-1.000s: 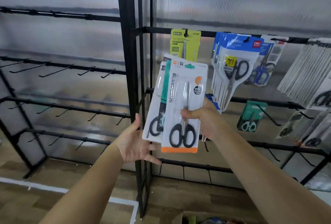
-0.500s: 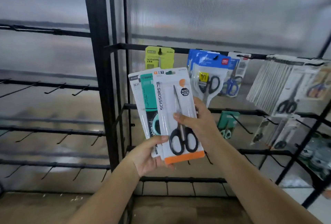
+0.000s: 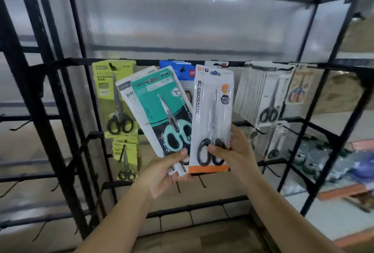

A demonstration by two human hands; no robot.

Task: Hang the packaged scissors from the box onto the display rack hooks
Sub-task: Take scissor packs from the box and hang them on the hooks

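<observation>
White with an orange bottom, one scissors pack (image 3: 211,119) is standing upright in the right hand (image 3: 232,151), whose thumb and fingers are pinching its low end in front of the rack (image 3: 311,66). The left hand (image 3: 164,169) is gripping a slanted bunch with a teal pack (image 3: 162,109) on top. Many packs, like the yellow pack (image 3: 113,95), are already hanging, but I think these held ones are still waiting for hooks.
</observation>
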